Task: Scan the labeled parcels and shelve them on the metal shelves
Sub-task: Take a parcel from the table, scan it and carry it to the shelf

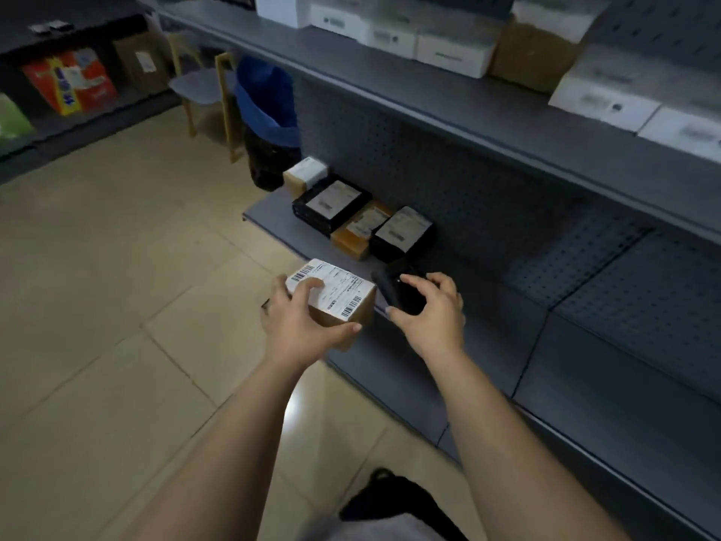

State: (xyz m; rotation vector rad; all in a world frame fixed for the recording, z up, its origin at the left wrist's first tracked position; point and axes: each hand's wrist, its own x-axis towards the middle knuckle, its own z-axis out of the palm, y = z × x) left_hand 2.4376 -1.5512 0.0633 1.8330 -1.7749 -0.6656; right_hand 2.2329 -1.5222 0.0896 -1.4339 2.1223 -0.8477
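Left hand (300, 318) grips a labeled parcel (331, 296) (thumb on top); right hand (429, 310) clasps a black scanner (394, 288).

Left hand (300, 318): forearm bare, extended forward, fingers (312, 285) curled over a parcel (343, 302), thumb beneath. Right hand (429, 310): forearm bare, extended, fingers wrapped round a dark scanner (392, 290), just right.
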